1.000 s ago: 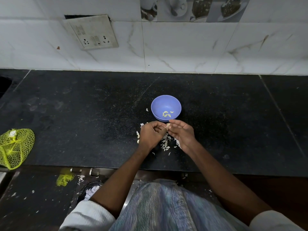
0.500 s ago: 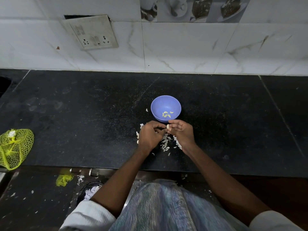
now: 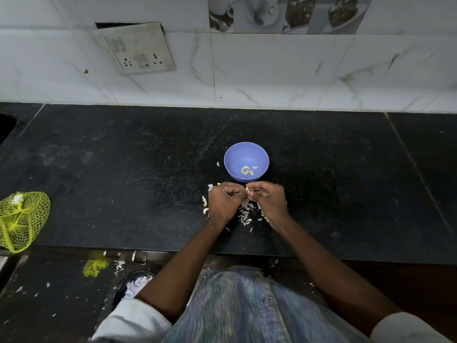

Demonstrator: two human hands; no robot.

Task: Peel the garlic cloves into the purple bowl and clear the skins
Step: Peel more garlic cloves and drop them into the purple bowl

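Observation:
The purple bowl [image 3: 246,154] stands on the black counter [image 3: 123,169] and holds several peeled garlic cloves [image 3: 247,170]. Just in front of it, my left hand [image 3: 223,203] and my right hand [image 3: 268,201] meet with curled fingers. Between their fingertips they pinch a small pale garlic clove [image 3: 247,190]. White garlic skins [image 3: 245,214] lie scattered on the counter under and around both hands.
A yellow mesh bag [image 3: 21,219] lies at the counter's left edge. A switch and socket plate [image 3: 138,50] sits on the tiled wall behind. Below the counter edge are more skins, a yellow scrap [image 3: 95,267] and a dark bin [image 3: 133,284].
Both hands stay in place in front of the bowl; the fingers have shifted slightly on the clove between them.

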